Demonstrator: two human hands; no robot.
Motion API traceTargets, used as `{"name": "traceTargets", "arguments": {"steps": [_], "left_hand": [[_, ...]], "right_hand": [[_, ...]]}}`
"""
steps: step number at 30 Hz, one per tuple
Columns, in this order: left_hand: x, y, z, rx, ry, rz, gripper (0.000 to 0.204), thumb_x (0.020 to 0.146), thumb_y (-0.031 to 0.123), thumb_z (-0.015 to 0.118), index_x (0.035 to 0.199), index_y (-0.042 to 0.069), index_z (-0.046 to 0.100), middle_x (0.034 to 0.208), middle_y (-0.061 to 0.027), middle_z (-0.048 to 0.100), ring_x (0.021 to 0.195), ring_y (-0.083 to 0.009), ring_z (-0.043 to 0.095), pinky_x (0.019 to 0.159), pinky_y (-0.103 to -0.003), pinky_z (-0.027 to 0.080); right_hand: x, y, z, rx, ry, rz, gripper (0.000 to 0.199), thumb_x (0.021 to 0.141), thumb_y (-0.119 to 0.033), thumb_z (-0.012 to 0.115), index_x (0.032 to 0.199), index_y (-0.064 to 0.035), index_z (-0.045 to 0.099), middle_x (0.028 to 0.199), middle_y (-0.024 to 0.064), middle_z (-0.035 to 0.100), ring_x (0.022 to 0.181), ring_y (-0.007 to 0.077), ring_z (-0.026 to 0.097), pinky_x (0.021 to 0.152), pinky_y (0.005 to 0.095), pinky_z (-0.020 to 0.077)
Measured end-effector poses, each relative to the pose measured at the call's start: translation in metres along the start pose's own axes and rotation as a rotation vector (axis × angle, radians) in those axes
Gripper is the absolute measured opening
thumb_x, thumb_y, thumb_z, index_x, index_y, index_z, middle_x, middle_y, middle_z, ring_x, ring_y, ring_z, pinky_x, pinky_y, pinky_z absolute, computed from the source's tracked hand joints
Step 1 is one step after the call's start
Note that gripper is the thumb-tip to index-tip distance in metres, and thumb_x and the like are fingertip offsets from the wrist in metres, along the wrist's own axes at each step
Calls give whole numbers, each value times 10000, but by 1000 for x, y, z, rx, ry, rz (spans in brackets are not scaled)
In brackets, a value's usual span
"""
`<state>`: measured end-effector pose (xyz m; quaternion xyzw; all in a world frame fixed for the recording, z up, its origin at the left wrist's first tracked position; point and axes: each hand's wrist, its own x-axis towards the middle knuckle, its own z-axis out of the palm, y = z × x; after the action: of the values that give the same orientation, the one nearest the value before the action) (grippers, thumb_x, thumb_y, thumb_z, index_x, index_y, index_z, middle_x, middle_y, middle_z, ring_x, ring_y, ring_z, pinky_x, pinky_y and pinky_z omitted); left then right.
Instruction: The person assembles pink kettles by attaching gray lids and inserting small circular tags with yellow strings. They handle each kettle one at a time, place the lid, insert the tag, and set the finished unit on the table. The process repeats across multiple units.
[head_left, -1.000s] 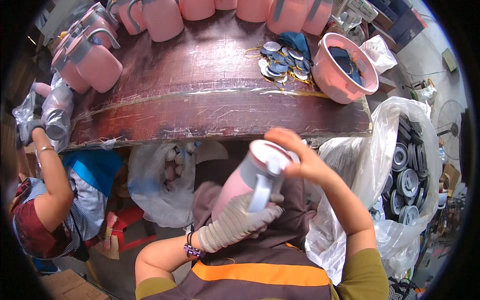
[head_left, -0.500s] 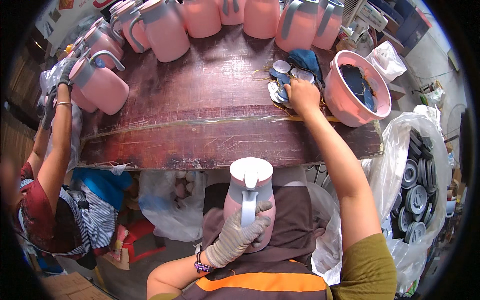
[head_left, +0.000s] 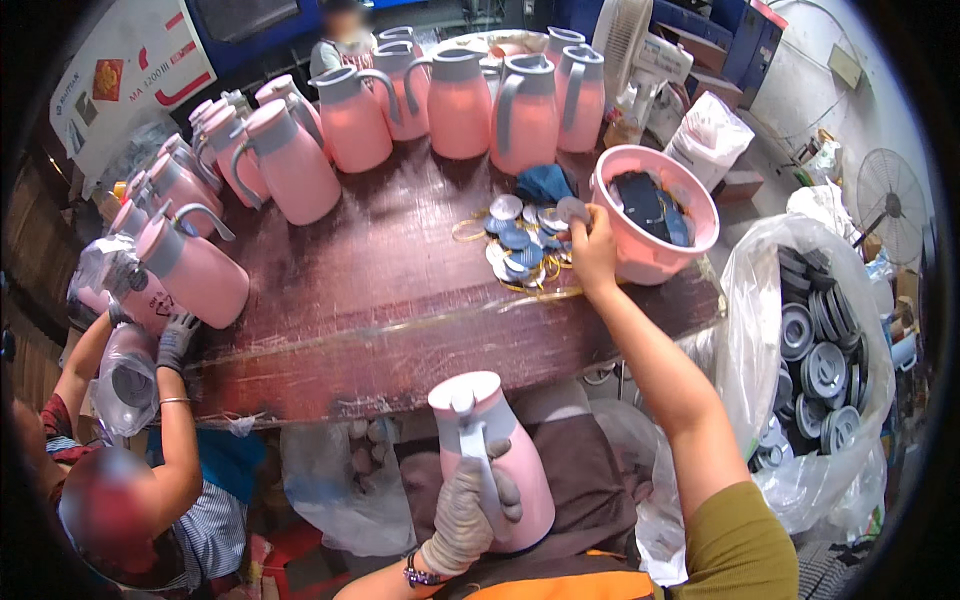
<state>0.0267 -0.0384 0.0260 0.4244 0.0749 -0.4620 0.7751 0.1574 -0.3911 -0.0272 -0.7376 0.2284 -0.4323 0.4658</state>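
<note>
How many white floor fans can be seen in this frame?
2. One fan stands behind the far edge of the table, near the pink jugs. The other fan is at the right rim. More may be hidden.

Bright even light, soft shadows; strong fisheye bending, dark rim; faces blurred

bare table middle (head_left: 380, 270) lies open; pink jugs (head_left: 450, 105) and basin (head_left: 655, 215) ring it.
</note>
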Motion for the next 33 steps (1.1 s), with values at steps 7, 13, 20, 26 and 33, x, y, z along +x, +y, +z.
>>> {"name": "traceTargets", "arguments": {"steps": [7, 13, 20, 26, 33], "left_hand": [[0, -5, -22, -95, 124, 81, 361, 966, 320, 502, 1183, 32, 509, 765, -56, 600, 618, -169, 593, 578, -298, 520], [-1, 6, -35, 307, 2, 150, 345, 922, 173, 591, 1217, 2, 543, 905, -61, 657, 773, -128, 641, 694, -259, 529], [4, 5, -43, 1029, -66, 428, 311, 873, 119, 631, 1161, 15, 583, 965, -35, 639, 842, -146, 598, 774, -260, 477], [-3, 6, -42, 332, -55, 339, 211, 903, 121, 574, 1074, 5, 613, 1013, -101, 656, 947, -202, 620, 878, -310, 461], [-3, 23, -52, -409, -368, 116, 154, 938, 159, 524, 917, 18, 581, 853, -62, 597, 880, -189, 576, 951, -348, 419]], "right_hand": [[-71, -63, -28, 321, -280, 286, 226, 847, -60, 621, 1058, -6, 563, 883, 51, 653, 760, 106, 618, 651, 245, 475], [-227, -133, -71, 417, -475, 507, 172, 852, -17, 606, 1019, -5, 565, 931, 41, 650, 830, 94, 614, 747, 247, 500], [-265, -146, -63, 513, -462, 619, 143, 876, -23, 623, 999, -1, 553, 905, 46, 651, 815, 99, 624, 728, 239, 510], [-263, -133, -66, 712, -378, 686, 141, 882, -65, 613, 1006, -20, 562, 900, 75, 661, 792, 126, 631, 681, 228, 466], [-262, -128, -66, 948, -303, 729, 149, 905, -79, 603, 1045, -36, 577, 977, 80, 654, 858, 150, 626, 713, 245, 466]]}}
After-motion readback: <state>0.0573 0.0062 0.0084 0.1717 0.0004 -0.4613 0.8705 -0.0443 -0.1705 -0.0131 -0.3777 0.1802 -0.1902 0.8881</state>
